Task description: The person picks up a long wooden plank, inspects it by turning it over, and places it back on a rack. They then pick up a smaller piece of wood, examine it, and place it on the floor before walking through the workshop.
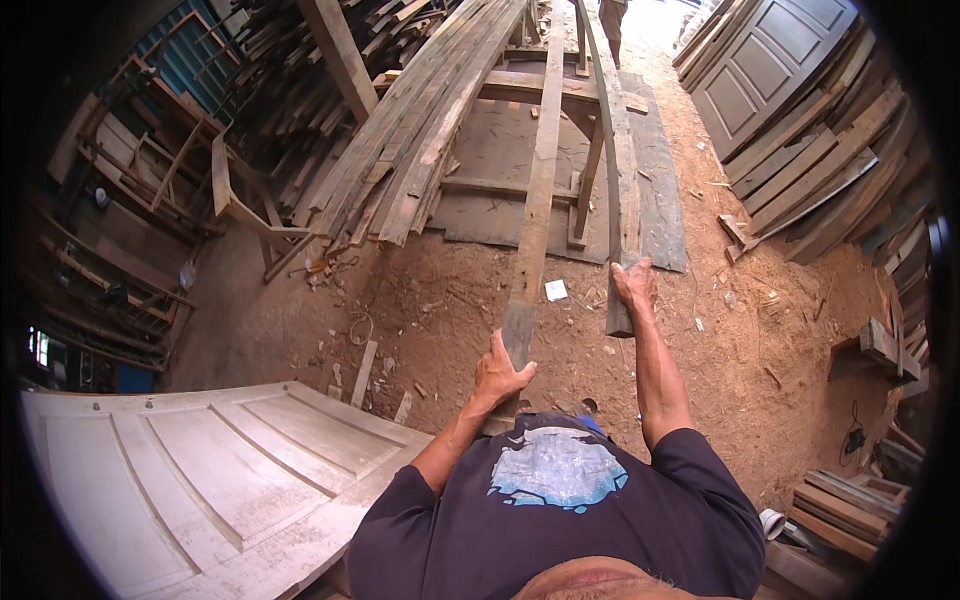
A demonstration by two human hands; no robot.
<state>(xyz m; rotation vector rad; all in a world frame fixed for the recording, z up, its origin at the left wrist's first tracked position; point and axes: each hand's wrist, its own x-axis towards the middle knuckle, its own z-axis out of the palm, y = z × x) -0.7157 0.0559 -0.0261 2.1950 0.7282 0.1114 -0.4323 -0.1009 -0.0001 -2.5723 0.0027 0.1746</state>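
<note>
My left hand (pixel 503 372) is closed round the near end of a long narrow wooden plank (pixel 537 215), close to my body. That plank runs away from me to a wooden trestle (pixel 540 86) and lies across its crossbar. Farther out to the right, my right hand (pixel 634 284) grips a second, thicker wooden beam (pixel 624 190) just short of its near end. The beam also stretches away past the trestle, roughly alongside the plank with a gap between them. Both near ends hang beyond the trestle, over the dirt floor. The fingers under each piece are partly hidden.
A stack of long boards (pixel 420 150) lies left of the plank. A white panelled door (pixel 200 480) is at the lower left. Another door (pixel 770 70) and leaning boards (pixel 800 190) line the right. A person (pixel 613 20) stands far ahead. Sawdust and offcuts litter the floor.
</note>
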